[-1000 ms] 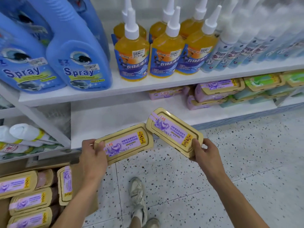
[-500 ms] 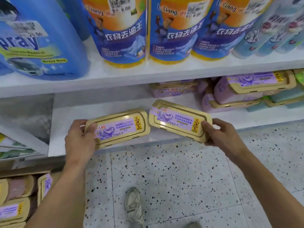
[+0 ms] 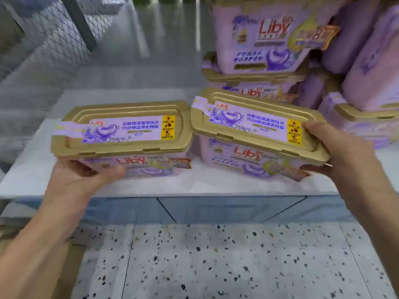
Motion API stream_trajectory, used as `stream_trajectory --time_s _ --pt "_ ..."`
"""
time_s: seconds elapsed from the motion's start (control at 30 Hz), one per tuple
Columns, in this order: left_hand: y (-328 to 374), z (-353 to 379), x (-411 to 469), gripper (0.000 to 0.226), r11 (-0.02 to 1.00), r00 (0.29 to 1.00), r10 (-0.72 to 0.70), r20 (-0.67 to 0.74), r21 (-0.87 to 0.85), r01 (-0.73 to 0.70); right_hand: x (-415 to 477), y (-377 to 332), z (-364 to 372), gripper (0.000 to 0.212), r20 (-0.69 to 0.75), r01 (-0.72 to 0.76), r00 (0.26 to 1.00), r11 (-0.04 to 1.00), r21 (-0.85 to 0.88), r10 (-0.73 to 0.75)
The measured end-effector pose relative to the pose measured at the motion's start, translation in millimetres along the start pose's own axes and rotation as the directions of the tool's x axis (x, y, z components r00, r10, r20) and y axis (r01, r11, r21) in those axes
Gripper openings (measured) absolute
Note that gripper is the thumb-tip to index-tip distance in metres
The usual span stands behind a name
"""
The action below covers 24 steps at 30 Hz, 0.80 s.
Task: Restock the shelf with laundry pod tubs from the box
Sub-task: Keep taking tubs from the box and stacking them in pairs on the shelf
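Two purple laundry pod tubs with gold lids are side by side over the white bottom shelf [image 3: 216, 184]. My left hand [image 3: 84, 175] grips the left tub [image 3: 123, 134] at its near left corner. My right hand [image 3: 343, 156] holds the right tub [image 3: 257, 134] by its right end. The two lids touch in the middle. Whether the tubs rest on the shelf or hover just above it is unclear. A corner of the cardboard box [image 3: 64, 275] shows at the lower left.
Behind the right tub stand stacked purple tubs [image 3: 254, 46], with more tubs [image 3: 367, 83] at the far right. The shelf's left part is bare back to a wire mesh side panel [image 3: 49, 37]. Speckled floor [image 3: 216, 262] lies below the blue shelf base.
The view has dropped low and close to the bottom shelf. Both hands have carried the tubs forward from in front of the shelf edge to over the shelf board.
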State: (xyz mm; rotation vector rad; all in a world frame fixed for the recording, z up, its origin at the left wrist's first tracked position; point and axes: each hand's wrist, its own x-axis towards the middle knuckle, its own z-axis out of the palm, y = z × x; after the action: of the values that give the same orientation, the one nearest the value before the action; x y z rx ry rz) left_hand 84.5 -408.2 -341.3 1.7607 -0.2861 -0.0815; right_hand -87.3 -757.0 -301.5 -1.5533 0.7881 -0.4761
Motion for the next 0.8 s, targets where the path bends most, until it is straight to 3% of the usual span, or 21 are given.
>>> stream_trajectory --time_s 0.13,0.2,0.27,0.3,0.37,0.63,0.7,0.8 --pt "-4 4 10 0.042 0.995 0.99 0.023 0.136 0.098 -0.036 2 10 4 0.044 0.172 0.073 0.977 0.954 0.291 -0.127" --pt "-5 -1 12 0.054 0.99 0.983 0.028 0.182 0.129 -0.052 -12 12 11 0.033 0.235 0.162 0.937 0.915 0.369 -0.26" --pt "-7 -5 10 0.062 0.989 0.983 0.025 0.184 0.142 -0.051 -14 35 12 0.037 0.265 0.242 0.917 0.945 0.221 -0.297" --pt "-7 -6 9 0.063 0.99 0.985 0.015 0.174 0.134 -0.039 -12 46 10 0.053 0.247 0.311 0.912 0.945 0.1 -0.327" --pt "-2 -4 7 0.063 0.993 0.985 -0.018 0.172 0.114 -0.001 -12 52 10 0.072 0.224 0.354 0.91 0.935 0.024 -0.35" --pt "3 1 -3 0.061 0.998 0.985 -0.019 0.174 0.065 0.008 -26 28 -4 0.05 0.113 0.373 0.92 0.927 0.035 -0.374" --pt "4 4 -6 0.053 0.999 0.979 -0.013 0.202 0.053 0.002 -37 16 -18 0.049 0.087 0.394 0.913 0.917 0.068 -0.399" --pt "8 14 -11 0.058 0.999 0.965 -0.016 0.262 0.036 0.007 -51 -8 -40 0.046 0.062 0.446 0.89 0.891 0.091 -0.452"
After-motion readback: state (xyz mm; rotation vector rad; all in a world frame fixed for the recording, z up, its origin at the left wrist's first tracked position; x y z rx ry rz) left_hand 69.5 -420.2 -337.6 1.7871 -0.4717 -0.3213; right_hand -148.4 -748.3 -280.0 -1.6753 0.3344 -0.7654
